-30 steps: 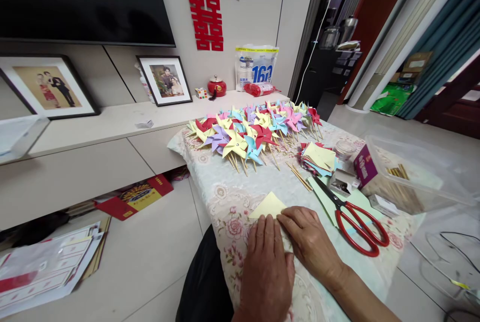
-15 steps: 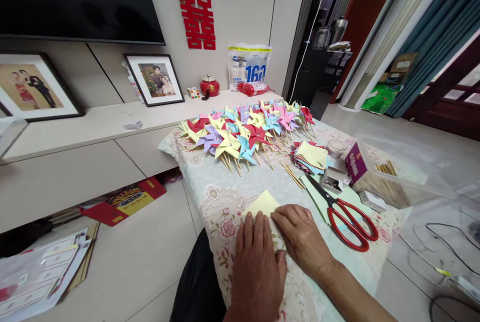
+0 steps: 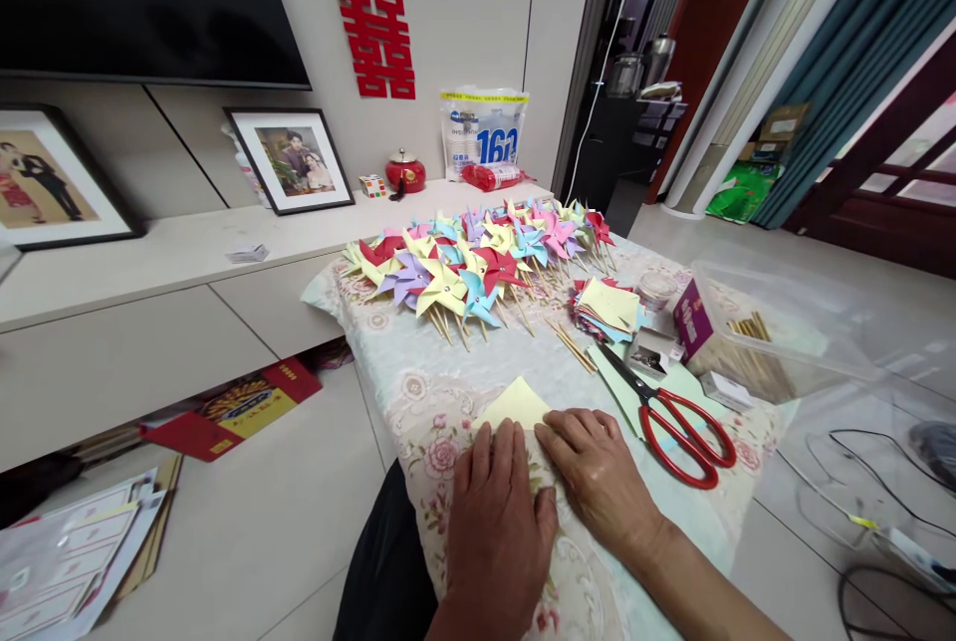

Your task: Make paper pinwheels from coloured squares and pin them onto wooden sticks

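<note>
A pale yellow paper [image 3: 518, 404], folded to a triangle, lies on the flowered tablecloth with its point facing away from me. My left hand [image 3: 499, 512] rests flat, fingertips along the paper's near edge and thumb held apart. At the right corner of the paper, my right hand [image 3: 604, 472] has its fingers bent, thumb and forefinger on the corner. Red-handled scissors [image 3: 676, 427] lie to the right on light green paper [image 3: 619, 390]. Beyond my hands stand several colourful paper pinwheels [image 3: 467, 263] on sticks.
A stack of cut paper squares [image 3: 608, 308], loose sticks [image 3: 572, 347] and a small open box [image 3: 651, 354] lie beyond the scissors. A clear plastic bin [image 3: 814, 352] holding sticks stands at the table's right. The white cabinet [image 3: 171, 273] runs along the wall; cables [image 3: 888, 482] lie on the floor.
My view has turned slightly to the right, so everything sits further left. Both hands stay on the folded yellow paper, with little visible movement.
</note>
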`<state>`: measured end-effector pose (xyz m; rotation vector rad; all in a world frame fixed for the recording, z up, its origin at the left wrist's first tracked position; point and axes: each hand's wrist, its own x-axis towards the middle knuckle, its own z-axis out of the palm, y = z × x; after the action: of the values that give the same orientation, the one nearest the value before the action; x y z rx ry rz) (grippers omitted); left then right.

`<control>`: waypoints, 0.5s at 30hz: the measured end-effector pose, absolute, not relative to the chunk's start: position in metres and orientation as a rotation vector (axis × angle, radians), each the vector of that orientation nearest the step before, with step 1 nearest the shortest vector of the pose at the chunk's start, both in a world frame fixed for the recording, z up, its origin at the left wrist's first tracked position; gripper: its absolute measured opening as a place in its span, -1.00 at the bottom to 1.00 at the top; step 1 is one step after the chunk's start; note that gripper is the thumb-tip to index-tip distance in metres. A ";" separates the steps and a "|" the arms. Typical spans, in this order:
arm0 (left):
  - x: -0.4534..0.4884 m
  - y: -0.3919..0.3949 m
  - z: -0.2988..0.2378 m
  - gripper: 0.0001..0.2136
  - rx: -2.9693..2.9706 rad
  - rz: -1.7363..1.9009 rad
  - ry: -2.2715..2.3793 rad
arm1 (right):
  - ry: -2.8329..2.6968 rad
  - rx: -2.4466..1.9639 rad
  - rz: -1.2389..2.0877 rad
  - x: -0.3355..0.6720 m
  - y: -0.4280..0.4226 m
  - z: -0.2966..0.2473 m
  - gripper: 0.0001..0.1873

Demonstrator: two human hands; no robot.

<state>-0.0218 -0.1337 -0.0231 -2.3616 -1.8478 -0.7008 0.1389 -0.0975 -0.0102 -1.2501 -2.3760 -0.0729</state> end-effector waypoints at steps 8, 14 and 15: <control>-0.022 -0.134 -0.020 -0.54 -2.367 -0.699 -1.849 | -2.306 -1.330 -0.193 0.150 -0.104 -0.015 -0.61; -0.023 -0.132 -0.020 -0.53 -2.336 -0.704 -1.887 | -2.299 -1.375 -0.196 0.154 -0.108 -0.015 -0.62; -0.024 -0.132 -0.020 -0.53 -2.325 -0.699 -1.894 | -2.295 -1.377 -0.193 0.154 -0.108 -0.015 -0.61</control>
<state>-0.0242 -0.1317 -0.0199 -2.3253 -1.8945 -0.6994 0.1541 -0.1082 -0.0147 -1.3768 -2.2955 -0.1926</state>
